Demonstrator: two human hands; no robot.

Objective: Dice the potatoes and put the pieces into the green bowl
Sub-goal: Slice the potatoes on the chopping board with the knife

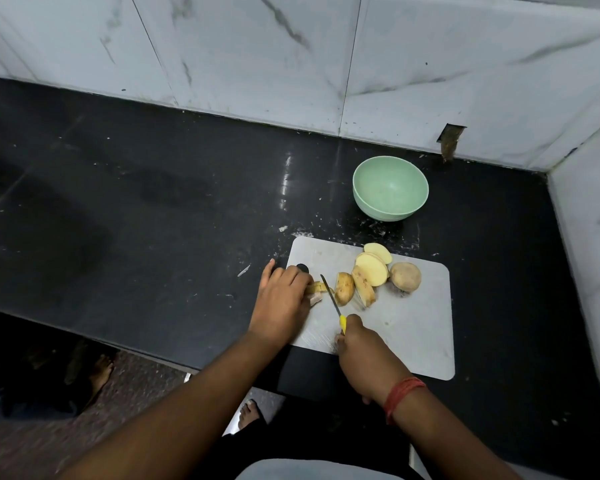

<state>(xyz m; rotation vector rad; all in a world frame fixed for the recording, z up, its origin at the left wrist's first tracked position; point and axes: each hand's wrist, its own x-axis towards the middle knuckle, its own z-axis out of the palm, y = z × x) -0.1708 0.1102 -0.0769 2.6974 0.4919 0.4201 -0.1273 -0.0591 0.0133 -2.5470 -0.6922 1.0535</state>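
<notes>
Desk (153, 188): black, glossy, scattered with pale specks and scraps, reflecting light near its middle. Wall (257, 46): white marble-look tiles with grey veins behind the desk, meeting a second tiled wall at the right corner. Rectangular hole (451, 136) cut in the tile just above the desk, brown stain running below it. Floor (136, 386): speckled stone, lower left. Two bare feet on the floor (101, 372) (250, 414). Red thread band (400, 393) round a wrist.
</notes>
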